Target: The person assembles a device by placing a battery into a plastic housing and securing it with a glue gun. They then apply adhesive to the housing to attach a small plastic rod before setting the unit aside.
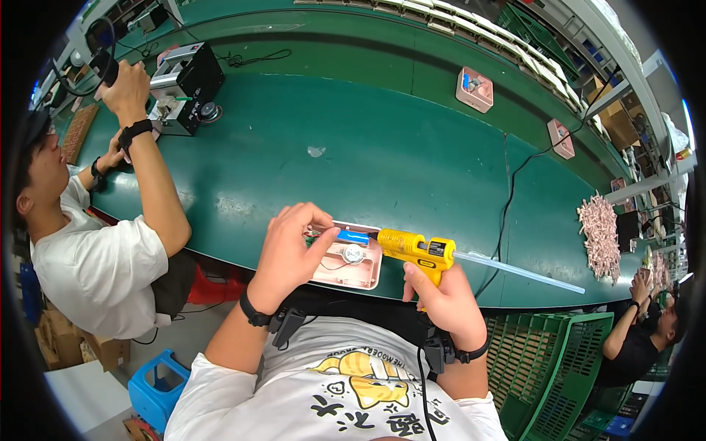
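My right hand (452, 305) is wrapped round the grip of a yellow hot glue gun (403, 244), and a long clear glue stick (522, 272) juts from its back end. The gun's nozzle points left, at the right end of a blue cylindrical battery (354, 237). This battery lies along the far side of a shallow pink plastic housing (360, 278). Thumb and forefinger of my left hand (288, 246) close at the battery's left end, partly hiding the housing. A round silver part (354, 253) with a thin wire sits inside, below the battery.
A green work surface (353, 154) spreads ahead, crossed by a black cable (506, 213) on the right. At left, a person (95, 257) works beside a black machine (187, 81). Pink trays (474, 90) stand farther back; a pile of small pink parts (599, 235) lies right. Green crates (548, 367) stand below.
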`<move>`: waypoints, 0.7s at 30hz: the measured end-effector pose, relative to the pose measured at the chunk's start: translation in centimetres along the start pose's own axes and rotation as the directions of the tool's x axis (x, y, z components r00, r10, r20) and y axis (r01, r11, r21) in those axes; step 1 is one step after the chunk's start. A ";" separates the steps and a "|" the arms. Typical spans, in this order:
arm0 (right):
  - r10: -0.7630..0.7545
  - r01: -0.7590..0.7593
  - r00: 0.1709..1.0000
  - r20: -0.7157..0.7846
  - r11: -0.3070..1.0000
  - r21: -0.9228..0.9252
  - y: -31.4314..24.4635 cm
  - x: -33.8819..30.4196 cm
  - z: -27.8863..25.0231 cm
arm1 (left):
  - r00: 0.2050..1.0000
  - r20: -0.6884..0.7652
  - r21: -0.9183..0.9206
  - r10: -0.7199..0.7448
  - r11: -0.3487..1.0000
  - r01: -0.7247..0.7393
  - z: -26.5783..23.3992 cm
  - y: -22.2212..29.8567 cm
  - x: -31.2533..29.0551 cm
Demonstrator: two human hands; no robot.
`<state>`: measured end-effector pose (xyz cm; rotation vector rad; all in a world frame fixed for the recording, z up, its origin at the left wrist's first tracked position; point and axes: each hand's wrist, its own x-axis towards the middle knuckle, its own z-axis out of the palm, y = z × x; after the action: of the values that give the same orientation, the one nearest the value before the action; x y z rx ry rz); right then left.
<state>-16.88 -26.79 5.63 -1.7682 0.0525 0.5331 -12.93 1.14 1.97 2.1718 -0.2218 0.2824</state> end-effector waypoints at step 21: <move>-0.005 0.002 1.000 -0.030 0.997 -0.076 0.5 -1.0 0.4 | 0.969 0.235 -0.197 -0.075 0.973 0.123 -0.5 -1.8 0.2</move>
<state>-18.10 -26.77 5.44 -1.8501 0.0512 0.5115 -12.31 2.58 0.95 1.9946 -0.2577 -0.0465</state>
